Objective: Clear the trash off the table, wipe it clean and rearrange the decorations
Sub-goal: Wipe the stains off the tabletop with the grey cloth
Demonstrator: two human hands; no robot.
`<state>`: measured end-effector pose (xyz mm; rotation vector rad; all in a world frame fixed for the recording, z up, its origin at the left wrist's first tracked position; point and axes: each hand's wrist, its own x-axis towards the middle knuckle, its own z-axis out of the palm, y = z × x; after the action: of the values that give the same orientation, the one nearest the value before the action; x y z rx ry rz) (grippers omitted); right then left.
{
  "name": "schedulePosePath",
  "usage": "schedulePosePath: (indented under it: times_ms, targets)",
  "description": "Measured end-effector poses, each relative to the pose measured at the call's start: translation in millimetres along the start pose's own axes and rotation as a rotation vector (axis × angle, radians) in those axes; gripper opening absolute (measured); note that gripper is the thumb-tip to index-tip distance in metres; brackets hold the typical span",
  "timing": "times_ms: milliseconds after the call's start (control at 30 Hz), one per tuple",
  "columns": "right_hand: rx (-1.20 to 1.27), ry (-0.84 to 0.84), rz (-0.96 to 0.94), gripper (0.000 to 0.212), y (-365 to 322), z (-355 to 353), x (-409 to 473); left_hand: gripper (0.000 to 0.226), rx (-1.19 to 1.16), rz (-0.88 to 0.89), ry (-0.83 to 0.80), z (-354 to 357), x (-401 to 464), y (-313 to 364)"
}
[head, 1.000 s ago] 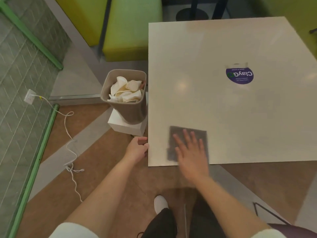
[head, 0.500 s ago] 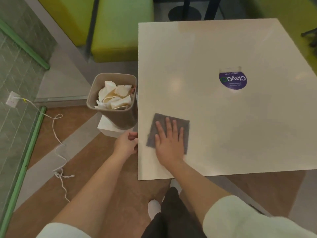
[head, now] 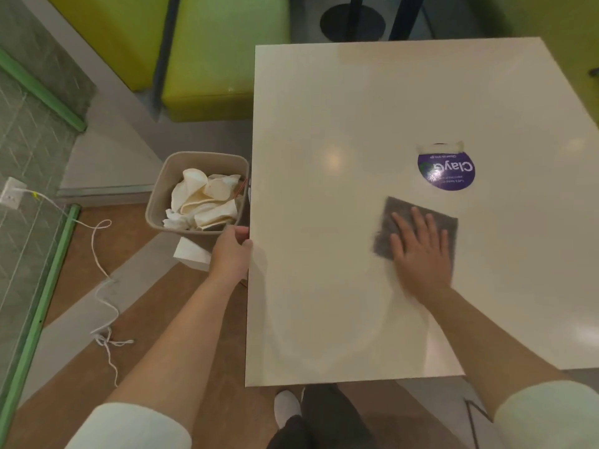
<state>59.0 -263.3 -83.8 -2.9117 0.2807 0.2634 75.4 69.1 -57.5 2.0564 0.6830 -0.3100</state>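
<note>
Brown flooring (head: 155, 322) is running under a cream table (head: 356, 92), with green benches (head: 223, 47) standing past its far left corner and a tiled wall (head: 22, 176) closing off the left side. A white cable (head: 97, 254) is trailing from a wall socket (head: 11, 192) across the floor. On the table, right of the middle, the right hand (head: 421, 251) is lying flat on a grey cloth (head: 449, 228), fingers straight and spread, pressing it onto the surface. The cloth is sitting just below a round purple sticker (head: 449, 173), apart from it. The left hand (head: 231, 251) is resting at the table's left edge, its fingers curling around that edge and gripping it. Just beyond this hand a beige bin (head: 168, 183) is standing on the floor against the table's side, holding crumpled white paper (head: 204, 199). A white box (head: 191, 252) is showing beneath the bin's near side. Both forearms are bare below rolled white sleeves (head: 129, 429), and a white shoe (head: 287, 408) is peeking out under the table's near edge.
</note>
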Motion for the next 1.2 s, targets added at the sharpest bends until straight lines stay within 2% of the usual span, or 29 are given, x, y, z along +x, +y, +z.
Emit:
schedulePosePath:
  times_ms: [67,133,267,400,500,567,667,767,900,1067,1133,1200]
  targets:
    - [-0.009,0.031,0.071,0.051,-6,5,11,0.018,0.055,0.006,-0.018,-2,9,1]
    - [-0.020,0.083,0.065,0.054,-35,14,12,0.017,0.054,-0.015,-0.048,-3,16,-1]
    - [-0.029,0.040,-0.215,0.059,-131,35,-10,0.016,0.052,-0.011,-0.043,-4,20,0]
    - [0.044,-0.039,-0.393,0.059,-200,44,-31,0.013,0.068,0.008,-0.048,-6,18,-1]
    - [0.042,-0.097,-0.461,0.060,-193,36,-21,0.013,0.065,0.000,-0.050,-9,19,0]
    - [-0.005,-0.048,-0.451,0.060,-170,30,-10,0.015,0.068,-0.015,-0.058,-10,20,2]
    - [-0.090,0.137,-0.311,0.055,-121,22,14,0.015,0.078,-0.023,-0.074,-11,19,5]
    - [-0.075,0.107,-0.210,0.059,-99,11,30,0.015,0.085,-0.022,-0.087,-11,19,6]
    - [0.026,0.036,-0.186,0.066,-148,19,31,0.016,0.086,-0.013,-0.094,-11,22,3]
    - [0.149,-0.010,-0.427,0.054,-229,30,21,0.014,0.019,-0.048,-0.147,-15,27,5]
    - [0.170,-0.055,-0.441,0.047,-222,26,30,0.014,0.009,-0.062,-0.174,-19,30,7]
    - [0.089,0.019,-0.389,0.044,-190,22,46,0.015,0.012,-0.079,-0.182,-20,32,8]
